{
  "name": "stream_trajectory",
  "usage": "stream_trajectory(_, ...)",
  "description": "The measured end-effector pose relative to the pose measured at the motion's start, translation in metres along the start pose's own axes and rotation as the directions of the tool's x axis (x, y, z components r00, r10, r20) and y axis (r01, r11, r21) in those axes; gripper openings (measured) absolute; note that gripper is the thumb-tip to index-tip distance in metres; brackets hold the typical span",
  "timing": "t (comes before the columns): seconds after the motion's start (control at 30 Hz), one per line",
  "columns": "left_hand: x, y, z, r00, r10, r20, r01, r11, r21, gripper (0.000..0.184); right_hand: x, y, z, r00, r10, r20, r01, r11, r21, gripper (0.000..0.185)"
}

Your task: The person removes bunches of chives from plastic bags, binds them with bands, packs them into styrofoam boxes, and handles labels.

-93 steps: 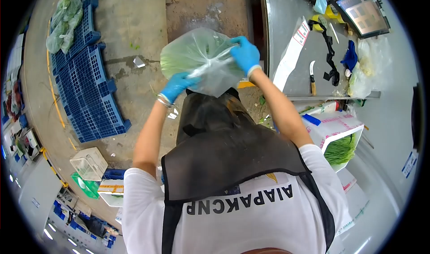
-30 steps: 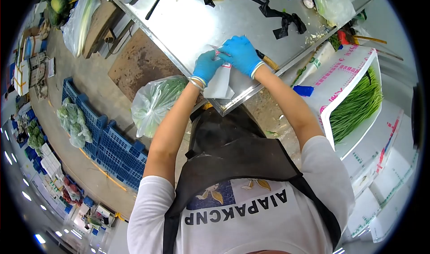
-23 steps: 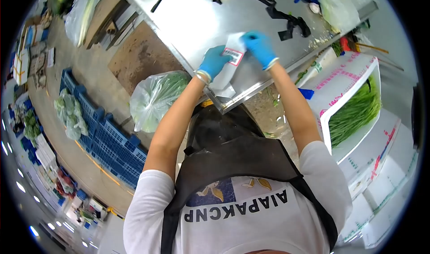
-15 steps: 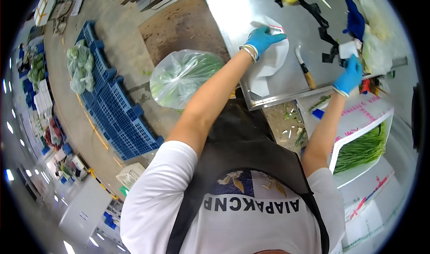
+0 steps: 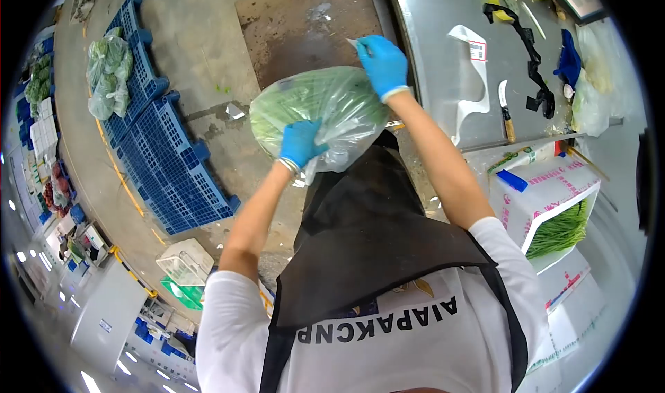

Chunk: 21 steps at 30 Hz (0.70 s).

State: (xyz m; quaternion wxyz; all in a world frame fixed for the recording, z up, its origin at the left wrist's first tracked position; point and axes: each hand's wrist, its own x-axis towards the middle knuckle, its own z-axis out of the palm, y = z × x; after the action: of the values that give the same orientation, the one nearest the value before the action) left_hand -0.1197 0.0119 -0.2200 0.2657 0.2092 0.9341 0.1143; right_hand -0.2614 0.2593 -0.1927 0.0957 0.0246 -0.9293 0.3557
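A clear plastic bag of green leafy vegetables (image 5: 277,109) lies in front of my apron. My left hand (image 5: 301,142), in a blue glove, grips the near left side of the bag, thumb apart from the fingers. At the bag's far right end is my right hand (image 5: 383,64), also gloved, its fingers pinched on a small white label-like piece (image 5: 352,44). What is printed on that piece cannot be made out. To the right, a white label strip (image 5: 474,106) with a red-edged printed label lies curled on the metal table (image 5: 433,19).
On the table lie a curved knife (image 5: 506,112), a black strap (image 5: 530,46) and a blue cloth (image 5: 567,59). A white foam box (image 5: 516,195) of green stalks stands at right. Blue pallets (image 5: 163,164) with bagged vegetables (image 5: 111,74) lie on the floor at left.
Both hands have moved from the metal table to the bag, the left leaving the label strip. The right carries the small white piece leftward. My view has shifted.
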Motion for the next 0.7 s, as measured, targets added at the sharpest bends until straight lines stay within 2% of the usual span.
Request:
stream_trajectory(0.03, -0.003, 0.006, 0.006, 0.997, 0.019, -0.081, -0.018, 1.0, 0.014, 0.061, -0.001, 0.002, 0.036, 0.996, -0.024, 0.082, 0.034, 0.992, -0.121, 0.016)
stream_trajectory(0.07, -0.002, 0.006, 0.013, 0.996, 0.006, -0.089, -0.005, 1.0, 0.01, 0.059, -0.011, 0.003, 0.069, 0.985, -0.039, 0.166, 0.078, 0.968, -0.239, 0.015)
stream_trajectory(0.13, -0.002, 0.008, 0.027, 0.994, -0.024, -0.109, 0.024, 1.0, -0.002, 0.055, -0.058, 0.008, 0.127, 0.933, -0.012, 0.359, -0.001, 0.999, 0.034, 0.014)
stream_trajectory(0.17, 0.001, 0.006, 0.04, 0.995, -0.042, -0.095, 0.047, 0.997, 0.054, 0.041, -0.095, 0.014, 0.158, 0.885, -0.081, 0.458, 0.185, 0.965, -0.187, 0.015)
stream_trajectory(0.2, 0.002, 0.001, 0.052, 0.999, -0.019, -0.049, 0.023, 0.996, 0.082, 0.035, -0.124, 0.013, 0.177, 0.817, -0.118, 0.564, 0.378, 0.849, -0.37, 0.02)
stream_trajectory(0.27, 0.001, -0.01, 0.071, 0.999, 0.017, 0.038, -0.023, 0.99, 0.138, 0.026, -0.133, -0.028, 0.165, 0.65, 0.071, 0.756, 0.274, 0.907, -0.32, 0.036)
stream_trajectory(0.3, -0.004, -0.014, 0.079, 0.999, 0.044, -0.028, -0.041, 0.993, 0.114, 0.017, -0.132, -0.049, 0.155, 0.536, 0.153, 0.83, 0.213, 0.927, -0.309, 0.045)
stream_trajectory(0.4, -0.01, -0.025, 0.088, 0.953, 0.06, -0.297, -0.074, 0.997, -0.034, 0.017, -0.12, -0.089, 0.131, 0.684, -0.094, 0.723, 0.23, 0.969, -0.092, 0.061)
stream_trajectory(0.5, -0.002, -0.029, 0.085, 0.997, 0.046, -0.062, -0.041, 0.996, 0.082, 0.016, -0.102, -0.093, 0.141, 0.854, -0.174, 0.491, 0.253, 0.963, -0.098, 0.078)
stream_trajectory(0.6, -0.005, -0.021, 0.068, 0.994, -0.073, -0.086, 0.069, 0.996, -0.055, 0.016, -0.109, -0.02, 0.143, 0.726, 0.093, 0.681, 0.178, 0.932, -0.316, 0.095)
stream_trajectory(0.63, -0.005, -0.019, 0.073, 0.986, -0.026, -0.167, 0.025, 1.0, -0.009, 0.015, -0.113, 0.006, 0.137, 0.651, 0.018, 0.759, 0.311, 0.905, -0.289, 0.102)
stream_trajectory(0.67, 0.0, -0.02, 0.088, 0.969, 0.016, -0.247, -0.001, 0.998, 0.062, 0.013, -0.116, 0.019, 0.139, 0.685, -0.035, 0.728, 0.316, 0.914, -0.254, 0.1)
stream_trajectory(0.7, 0.011, -0.016, 0.102, 0.987, -0.053, -0.149, 0.059, 0.998, 0.035, 0.013, -0.101, 0.007, 0.127, 0.622, 0.039, 0.782, 0.307, 0.907, -0.289, 0.101)
